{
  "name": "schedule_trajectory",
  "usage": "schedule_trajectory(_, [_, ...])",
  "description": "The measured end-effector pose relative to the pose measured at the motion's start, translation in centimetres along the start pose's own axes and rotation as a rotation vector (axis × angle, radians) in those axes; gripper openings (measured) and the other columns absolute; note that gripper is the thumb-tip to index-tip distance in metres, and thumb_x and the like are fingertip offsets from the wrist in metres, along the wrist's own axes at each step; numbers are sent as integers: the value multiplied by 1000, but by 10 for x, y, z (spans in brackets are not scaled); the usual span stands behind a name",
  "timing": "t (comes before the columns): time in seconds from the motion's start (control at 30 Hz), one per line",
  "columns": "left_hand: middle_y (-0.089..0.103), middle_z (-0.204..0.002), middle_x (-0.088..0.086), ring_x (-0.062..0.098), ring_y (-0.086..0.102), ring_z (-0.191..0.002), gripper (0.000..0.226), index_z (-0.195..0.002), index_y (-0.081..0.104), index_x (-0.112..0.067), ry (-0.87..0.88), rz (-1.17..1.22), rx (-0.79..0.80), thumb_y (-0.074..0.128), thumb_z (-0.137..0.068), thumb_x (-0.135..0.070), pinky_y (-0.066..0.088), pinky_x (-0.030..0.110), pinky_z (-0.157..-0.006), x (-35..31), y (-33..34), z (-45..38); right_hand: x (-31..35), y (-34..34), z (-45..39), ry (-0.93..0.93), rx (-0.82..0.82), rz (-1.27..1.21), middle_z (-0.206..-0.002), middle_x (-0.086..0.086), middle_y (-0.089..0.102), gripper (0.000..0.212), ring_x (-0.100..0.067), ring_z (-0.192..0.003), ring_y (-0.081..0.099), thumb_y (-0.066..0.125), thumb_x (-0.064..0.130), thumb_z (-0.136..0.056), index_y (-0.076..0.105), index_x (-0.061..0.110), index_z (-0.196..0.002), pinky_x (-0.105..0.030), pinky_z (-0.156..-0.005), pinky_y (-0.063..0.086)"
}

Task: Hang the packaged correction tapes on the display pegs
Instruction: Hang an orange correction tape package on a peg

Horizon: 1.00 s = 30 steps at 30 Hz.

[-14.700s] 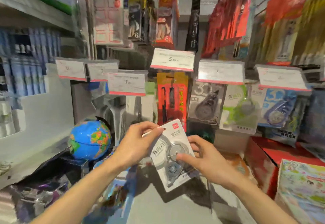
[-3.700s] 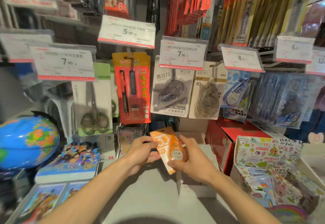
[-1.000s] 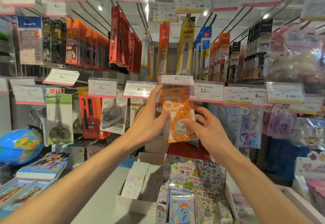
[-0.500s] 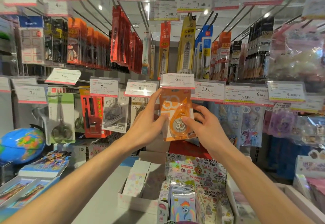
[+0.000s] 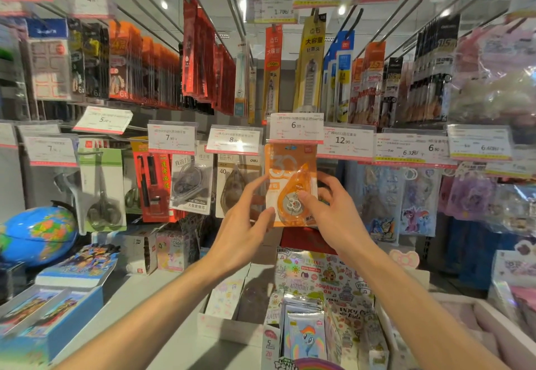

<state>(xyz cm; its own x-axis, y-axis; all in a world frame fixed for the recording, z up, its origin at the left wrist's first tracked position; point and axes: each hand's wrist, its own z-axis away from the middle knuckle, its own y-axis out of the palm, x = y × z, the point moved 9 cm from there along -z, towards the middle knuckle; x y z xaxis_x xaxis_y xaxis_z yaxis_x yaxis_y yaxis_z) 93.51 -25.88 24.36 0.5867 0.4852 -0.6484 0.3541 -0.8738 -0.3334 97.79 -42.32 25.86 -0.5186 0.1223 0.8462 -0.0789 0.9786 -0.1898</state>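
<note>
At the far left a round blue plastic globe [image 5: 36, 236] sits on the counter, and right of it a pair of scissors on a green-topped card [image 5: 102, 189] hangs from the display. Further right hang a grey correction tape on a white card [image 5: 191, 184] and a brown one marked 40m [image 5: 236, 187]. The left hand [image 5: 242, 224] has loosely spread fingers, thumb tip touching the lower left edge of the orange packaged correction tape [image 5: 290, 185]. That pack hangs upright under the white 6.00 price tag [image 5: 296, 128] (its peg is hidden). The right hand [image 5: 333, 218] pinches the pack's right side, thumb on the blister.
</note>
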Motion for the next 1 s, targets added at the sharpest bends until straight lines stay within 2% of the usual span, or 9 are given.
schedule_trajectory(0.1, [65,-85,-15,12,64,-71,59,-149,28,-51,35,-42,-27,55,-101,-28,56,35,-68,4,-1,-11,1,0,4,-99,-49,153,-123,10,64,63,-7,-96,72,59,36,-99,24,35,-152,-41,-89,60])
schedule_trajectory(0.2, [66,-81,-11,8,64,-69,60,-153,26,-43,43,-95,-45,54,-102,-30,53,27,-65,12,-3,-20,3,2,15,-251,-86,297,-142,17,49,67,-7,-102,69,56,45,-99,14,54,-151,-45,-89,58])
schedule_trajectory(0.3, [65,-75,-9,5,63,-66,53,-152,32,-30,22,-187,-55,51,-103,-35,45,22,-62,23,-4,-29,-5,14,13,-275,-36,392,-142,24,39,63,-13,-114,63,49,45,-101,12,60,-149,-45,-96,54])
schedule_trajectory(0.37, [65,-76,-9,5,62,-67,40,-141,41,-24,20,-258,-54,49,-103,-36,44,27,-64,29,-3,-34,-17,16,3,-238,-40,424,-145,20,40,60,-17,-119,60,44,52,-100,14,54,-151,-48,-100,52])
schedule_trajectory(0.47, [62,-76,-5,18,62,-70,14,-104,48,-20,3,-372,-54,47,-103,-33,49,42,-67,39,1,-44,-33,18,-15,-175,-42,430,-136,7,58,52,-23,-117,61,38,58,-96,20,54,-144,-51,-98,53])
schedule_trajectory(0.6, [61,-80,2,32,62,-78,18,-87,42,-21,-48,-483,-38,47,-101,-32,49,46,-70,46,8,-52,-44,22,-29,-131,-31,449,-118,2,66,27,-24,-104,65,39,47,-101,33,48,-128,-51,-90,55])
schedule_trajectory(0.8, [53,-79,2,33,61,-82,16,-87,41,-22,-14,-545,7,46,-101,-30,47,43,-68,40,10,-51,-43,21,-30,-92,-32,517,-121,1,63,41,-23,-108,63,39,48,-103,38,32,-140,-50,-93,53])
schedule_trajectory(0.87, [48,-84,0,31,60,-85,9,-99,45,-22,37,-603,17,47,-102,-30,42,39,-66,35,8,-45,-40,18,-28,-98,-49,568,-134,-1,56,51,-24,-119,59,39,52,-102,30,33,-149,-47,-99,50])
schedule_trajectory(1.0, [49,-102,6,26,57,-84,33,-130,48,-19,156,-793,-18,53,-98,-28,44,33,-63,27,-7,-32,-28,13,-17,-221,-108,745,-141,-10,40,58,-31,-110,62,44,46,-103,19,33,-154,-43,-90,53])
